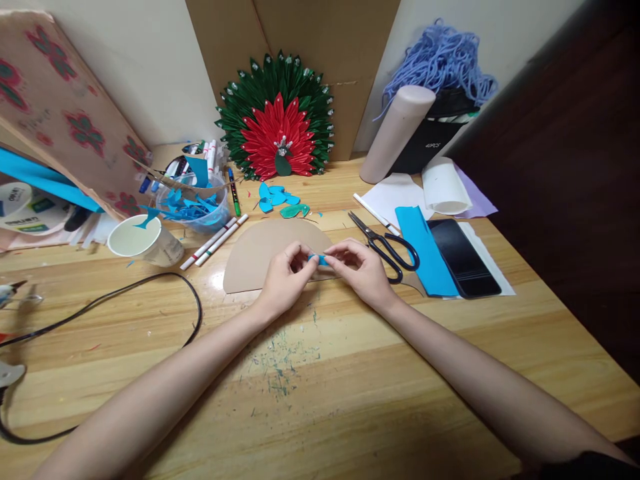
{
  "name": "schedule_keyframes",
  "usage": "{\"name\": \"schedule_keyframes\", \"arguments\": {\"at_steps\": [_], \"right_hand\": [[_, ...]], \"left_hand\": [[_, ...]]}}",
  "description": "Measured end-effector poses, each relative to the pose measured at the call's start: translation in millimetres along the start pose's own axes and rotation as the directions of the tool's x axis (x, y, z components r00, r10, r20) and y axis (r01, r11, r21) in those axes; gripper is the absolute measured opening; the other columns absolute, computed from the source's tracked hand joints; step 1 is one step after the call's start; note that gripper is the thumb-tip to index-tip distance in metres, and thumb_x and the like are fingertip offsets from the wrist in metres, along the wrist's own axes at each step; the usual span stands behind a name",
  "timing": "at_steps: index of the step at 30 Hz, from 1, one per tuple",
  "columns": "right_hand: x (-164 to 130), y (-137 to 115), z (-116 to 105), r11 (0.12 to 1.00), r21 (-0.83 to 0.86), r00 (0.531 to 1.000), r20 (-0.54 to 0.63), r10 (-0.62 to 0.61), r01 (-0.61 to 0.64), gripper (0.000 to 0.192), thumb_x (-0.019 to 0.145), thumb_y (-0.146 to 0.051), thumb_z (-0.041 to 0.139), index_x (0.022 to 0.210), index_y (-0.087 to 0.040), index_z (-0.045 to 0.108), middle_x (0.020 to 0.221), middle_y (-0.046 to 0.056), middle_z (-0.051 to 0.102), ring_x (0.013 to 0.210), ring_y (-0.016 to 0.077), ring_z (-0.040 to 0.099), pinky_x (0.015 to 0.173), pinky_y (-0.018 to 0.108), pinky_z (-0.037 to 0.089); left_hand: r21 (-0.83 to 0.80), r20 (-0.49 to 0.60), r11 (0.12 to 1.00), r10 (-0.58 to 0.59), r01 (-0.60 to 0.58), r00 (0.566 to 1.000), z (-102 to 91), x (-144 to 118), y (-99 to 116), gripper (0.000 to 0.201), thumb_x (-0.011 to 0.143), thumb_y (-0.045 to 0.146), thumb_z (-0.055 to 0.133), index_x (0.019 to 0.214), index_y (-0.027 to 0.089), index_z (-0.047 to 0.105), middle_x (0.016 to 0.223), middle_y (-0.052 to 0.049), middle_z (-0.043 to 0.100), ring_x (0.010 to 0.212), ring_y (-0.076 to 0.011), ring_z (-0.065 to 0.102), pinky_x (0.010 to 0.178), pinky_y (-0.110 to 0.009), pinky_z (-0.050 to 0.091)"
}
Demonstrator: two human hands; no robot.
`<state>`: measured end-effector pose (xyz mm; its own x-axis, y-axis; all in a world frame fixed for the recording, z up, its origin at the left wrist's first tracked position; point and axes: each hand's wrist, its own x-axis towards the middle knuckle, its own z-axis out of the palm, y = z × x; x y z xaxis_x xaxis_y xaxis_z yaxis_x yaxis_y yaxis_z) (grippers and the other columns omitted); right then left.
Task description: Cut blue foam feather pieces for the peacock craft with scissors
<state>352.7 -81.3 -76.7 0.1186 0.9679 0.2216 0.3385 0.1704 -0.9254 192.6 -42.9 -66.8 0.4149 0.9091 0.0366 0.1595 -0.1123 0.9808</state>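
Observation:
My left hand [287, 273] and my right hand [357, 267] meet over the near edge of a brown cardboard half-disc [260, 250]. Between their fingertips they pinch one small blue paper piece [320, 259], mostly hidden by the fingers. Black scissors [387, 247] lie just right of my right hand. Several cut blue and green paper pieces [277, 198] rest beyond the half-disc. A finished red and green paper flower disc [277, 120] leans against the back wall.
A white paper cup [137, 239], a clear bowl of blue scraps [193, 207] and two markers [215, 241] sit left. A black cable [150, 287] loops at left. A blue paper strip [425, 250], a phone [463, 257], paper rolls and blue yarn [443, 57] occupy the right.

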Motion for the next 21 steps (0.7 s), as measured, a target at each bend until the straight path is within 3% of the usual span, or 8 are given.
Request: {"name": "schedule_keyframes", "arguments": {"at_steps": [6,13,21], "right_hand": [[-1.0,0.6,0.0,1.0,0.019,1.0,0.024,-0.016,0.015,0.01,0.08,-0.029,0.062,0.08,-0.019,0.061,0.08,0.002,0.06,0.072,0.0149,0.058,0.065,0.028,0.048],[-1.6,-0.5,-0.7,0.998,0.022,0.998,-0.008,-0.059,0.059,0.008,0.08,-0.027,0.062,0.08,-0.02,0.062,0.081,0.003,0.06,0.076,0.0162,0.058,0.068,0.03,0.048],[-1.6,0.2,-1.0,0.997,0.017,0.997,0.024,-0.078,0.077,0.007,0.08,-0.024,0.062,0.085,-0.019,0.064,0.084,0.004,0.06,0.078,0.0164,0.06,0.069,0.03,0.05]], "left_hand": [[-0.011,0.074,0.999,-0.051,0.052,0.996,1.4,-1.3,0.3,0.021,0.081,0.037,0.057,0.078,0.016,0.057,0.067,-0.002,0.06,0.06,-0.0119,0.053,0.057,-0.023,0.039],[0.137,0.121,0.991,-0.02,0.003,0.992,1.5,-1.4,1.5,0.026,0.085,0.038,0.051,0.08,0.014,0.062,0.07,-0.003,0.061,0.062,-0.0123,0.051,0.057,-0.024,0.037],[0.153,0.173,0.987,0.022,-0.049,0.985,0.6,-1.2,2.5,0.031,0.087,0.034,0.046,0.071,0.013,0.062,0.068,-0.002,0.058,0.064,-0.0125,0.05,0.061,-0.024,0.036]]}}
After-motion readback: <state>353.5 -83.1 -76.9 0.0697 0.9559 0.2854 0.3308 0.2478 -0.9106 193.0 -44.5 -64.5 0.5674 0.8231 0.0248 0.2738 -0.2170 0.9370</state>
